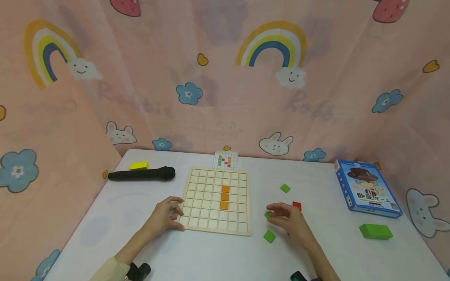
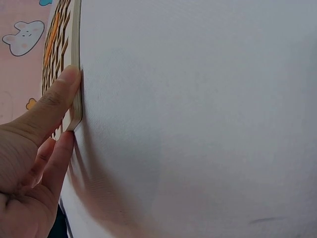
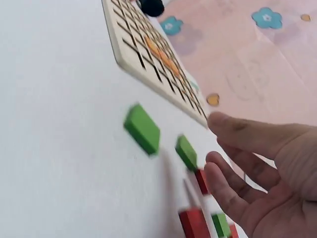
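Note:
A pale wooden grid board lies on the white table with orange tiles in a column of its cells. My left hand grips its near left corner; the left wrist view shows the thumb on one edge and fingertips at the corner. To the right of the board, my right hand hovers over loose tiles with thumb and fingers apart, holding nothing. Around it lie a green tile, another green tile and a red tile. A further green tile is partly behind the fingers.
Behind the board is a small pattern card with coloured squares. A black microphone and a yellow block lie at the back left. On the right are a blue game box and a green block. A patterned pink cloth hangs behind.

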The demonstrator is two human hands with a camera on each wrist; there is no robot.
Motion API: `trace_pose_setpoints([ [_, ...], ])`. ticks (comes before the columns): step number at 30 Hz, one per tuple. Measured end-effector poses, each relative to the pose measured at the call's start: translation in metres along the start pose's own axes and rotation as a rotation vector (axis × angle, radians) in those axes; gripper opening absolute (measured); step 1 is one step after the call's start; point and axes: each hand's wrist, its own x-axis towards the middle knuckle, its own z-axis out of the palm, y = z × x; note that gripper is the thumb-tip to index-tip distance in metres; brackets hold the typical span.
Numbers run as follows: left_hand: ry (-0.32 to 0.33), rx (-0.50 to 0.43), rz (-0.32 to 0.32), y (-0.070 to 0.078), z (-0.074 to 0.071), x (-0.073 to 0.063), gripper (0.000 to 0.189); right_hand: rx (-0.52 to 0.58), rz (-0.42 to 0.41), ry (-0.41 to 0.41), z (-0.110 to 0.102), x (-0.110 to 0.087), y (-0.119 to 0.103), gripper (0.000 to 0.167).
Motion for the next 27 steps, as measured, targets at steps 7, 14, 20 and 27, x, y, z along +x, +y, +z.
trace_pose_setpoints([
  [7, 0.003, 0.014, 0.014, -0.001, 0.000, 0.000, 0.035, -0.204, 0.138, -0.034, -0.044, -0.027, 0.031, 0.048],
  [14, -0.006, -0.016, 0.018, -0.002, 0.000, 0.001, 0.035, -0.168, 0.155, -0.016, -0.046, -0.032, 0.049, 0.048],
  [20, 0.009, 0.002, 0.012, -0.002, 0.000, 0.002, 0.036, -0.138, 0.120, 0.022, -0.046, -0.029, 0.054, 0.040],
  [27, 0.003, -0.005, -0.002, -0.003, 0.000, 0.000, 0.037, -0.091, 0.203, 0.088, -0.037, -0.031, 0.048, 0.035],
])
